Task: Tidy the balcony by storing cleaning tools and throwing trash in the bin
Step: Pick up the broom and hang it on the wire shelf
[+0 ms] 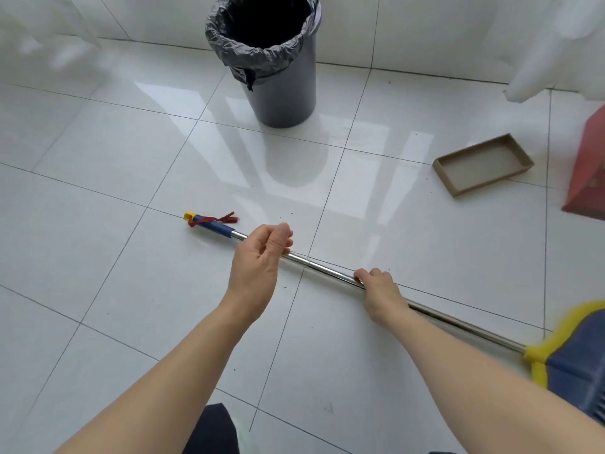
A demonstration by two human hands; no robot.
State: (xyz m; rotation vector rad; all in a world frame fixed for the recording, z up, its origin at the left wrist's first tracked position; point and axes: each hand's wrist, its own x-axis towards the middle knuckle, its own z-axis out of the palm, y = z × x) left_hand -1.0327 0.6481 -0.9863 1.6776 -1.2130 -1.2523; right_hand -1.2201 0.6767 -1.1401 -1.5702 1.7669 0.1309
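A broom with a long metal pole [324,268] lies slanted across the white tiled floor. Its blue and yellow grip end with a red cord [209,222] points left; its blue and yellow head [569,358] is at the lower right. My right hand [379,293] is closed around the pole near its middle. My left hand [262,257] hovers over the pole further left, fingers loosely curled, apparently not gripping it. A dark grey bin [281,77] lined with a grey bag stands at the back by the wall. A shallow brown cardboard tray [483,163] rests on the floor at right.
A red box-like object [589,172] sits at the right edge beside the cardboard tray. White fabric [553,44] hangs at the upper right and upper left. A white tiled wall runs behind the bin. My dark-clothed knee shows at the bottom.
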